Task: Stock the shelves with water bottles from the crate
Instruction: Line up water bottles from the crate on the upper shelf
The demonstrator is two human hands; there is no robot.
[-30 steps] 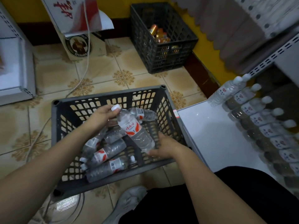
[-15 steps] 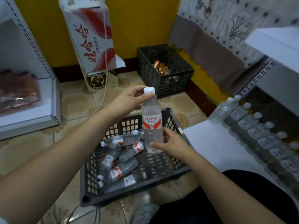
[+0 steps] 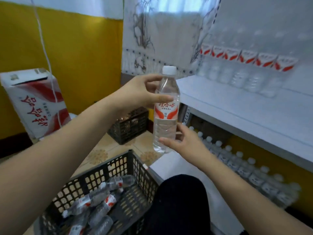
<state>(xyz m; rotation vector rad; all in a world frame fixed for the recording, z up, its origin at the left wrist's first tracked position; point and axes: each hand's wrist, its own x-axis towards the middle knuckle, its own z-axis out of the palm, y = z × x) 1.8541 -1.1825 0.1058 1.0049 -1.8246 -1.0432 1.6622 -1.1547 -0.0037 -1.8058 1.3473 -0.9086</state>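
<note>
- Clear plastic water bottle with red-and-white label (image 3: 166, 114) now lifted upright out of the black slatted crate (image 3: 108, 182), level with the white shelf (image 3: 237, 106).
- Left hand (image 3: 142, 92) grips its neck; right hand (image 3: 183, 141) holds its base.
- Shelving comes next.

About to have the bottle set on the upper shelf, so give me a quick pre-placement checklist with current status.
1. Bottle held by both hands: ok, left hand grips the upper body, right hand the base.
2. Bottle upright: ok.
3. Cap on: ok.
4. Free space on upper shelf in front of the bottle row: ok.
5. Stock left in the crate: ok, several bottles lie inside.
6. Cap seal tight: cannot tell.
</note>
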